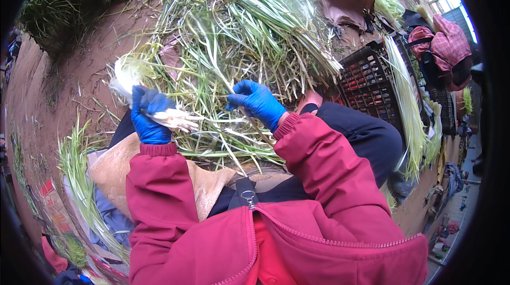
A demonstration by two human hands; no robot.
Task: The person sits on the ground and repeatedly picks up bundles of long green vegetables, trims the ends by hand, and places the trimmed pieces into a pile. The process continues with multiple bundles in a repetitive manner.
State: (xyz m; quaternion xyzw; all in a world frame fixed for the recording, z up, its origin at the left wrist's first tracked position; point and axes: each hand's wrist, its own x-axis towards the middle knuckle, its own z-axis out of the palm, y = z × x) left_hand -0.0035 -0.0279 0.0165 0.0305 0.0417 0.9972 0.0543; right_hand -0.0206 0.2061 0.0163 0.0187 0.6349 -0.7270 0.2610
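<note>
My left hand (149, 115), in a blue glove, is closed around a bundle of pale vegetable stalks (175, 119); their white ends point right and the yellow-green leafy part curls up behind the hand. To the right, my right hand (255, 101), also gloved in blue, pinches one long green stalk (217, 72) between thumb and fingers. The stalk runs slantwise, its leaves towards the heap. Beneath and beyond both hands spreads a big loose heap of long green leaves and stalks (239, 38) on the ground.
A black plastic crate (368, 78) stands at the right, with long pale leafy stalks (406, 113) over its side. More green stalks (81, 173) lie on cloth at the left. Dark green bundles (55, 10) stand at the upper left. At the far right is a person in a checked pink garment (450, 46).
</note>
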